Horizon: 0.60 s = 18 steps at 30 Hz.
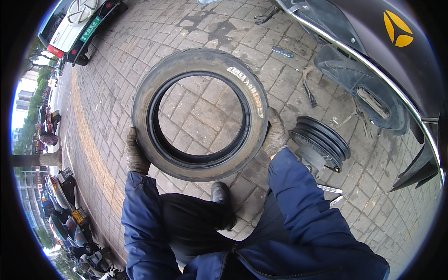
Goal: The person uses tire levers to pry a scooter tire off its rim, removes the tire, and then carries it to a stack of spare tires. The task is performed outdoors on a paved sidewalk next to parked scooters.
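Between my two gloved hands a worn black scooter tyre (200, 173) is held up in front of me, with paving showing through its open centre. My left hand (137, 151) grips the tyre's left edge, thumb side upward. On the opposite edge, my right hand (276, 133) is closed round the lower right of the tread; its fingertips are partly hidden behind the tyre. Dirt covers the sidewall, and pale lettering runs along its upper right. Just right of my right hand, a bare black wheel rim (322, 142) rests over a grey metal part.
A dark scooter (368, 51) stands along the right. On the brick paving lie a dark-handled tool (309, 91), a small flat piece (283, 52) and silvery tools (330, 189) by the rim. A white vehicle (74, 30) is at upper left; parked scooters (70, 228) line the lower left.
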{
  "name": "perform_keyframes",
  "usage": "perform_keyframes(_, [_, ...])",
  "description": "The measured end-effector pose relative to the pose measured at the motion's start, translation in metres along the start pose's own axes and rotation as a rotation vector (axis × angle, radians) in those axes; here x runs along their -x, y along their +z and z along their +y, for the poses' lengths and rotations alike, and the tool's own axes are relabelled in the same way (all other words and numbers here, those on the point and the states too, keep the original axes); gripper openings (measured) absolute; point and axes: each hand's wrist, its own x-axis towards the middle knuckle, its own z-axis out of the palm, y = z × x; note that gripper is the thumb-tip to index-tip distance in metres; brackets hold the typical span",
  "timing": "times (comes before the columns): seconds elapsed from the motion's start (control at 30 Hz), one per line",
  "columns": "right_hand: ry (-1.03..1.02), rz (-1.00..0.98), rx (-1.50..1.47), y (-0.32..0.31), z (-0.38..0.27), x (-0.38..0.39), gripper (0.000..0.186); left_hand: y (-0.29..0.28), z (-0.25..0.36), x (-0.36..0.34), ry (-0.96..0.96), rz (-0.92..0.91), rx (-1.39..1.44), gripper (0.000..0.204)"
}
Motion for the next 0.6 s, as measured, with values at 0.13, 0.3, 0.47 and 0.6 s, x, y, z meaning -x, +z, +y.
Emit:
perform_keyframes(0.13, [-0.010, -0.033, -0.003, 0.001, 0.000, 0.001, 0.051, -0.005, -0.001, 0.000, 0.006, -0.018, -0.010, 0.059])
perform_keyframes(0.3, [-0.011, -0.018, 0.007, 0.003, 0.000, 0.004, 0.049, 0.001, 0.001, 0.003, -0.037, 0.059, -0.004, 0.059])
perform_keyframes(0.47, [0.007, -0.039, -0.009, 0.003, -0.002, 0.005, 0.046, 0.011, 0.003, 0.008, -0.002, 0.072, -0.012, 0.054])
perform_keyframes(0.6, [0.011, -0.037, -0.014, 0.004, -0.002, 0.006, 0.046, 0.016, 0.004, 0.009, 0.015, 0.111, -0.015, 0.053])
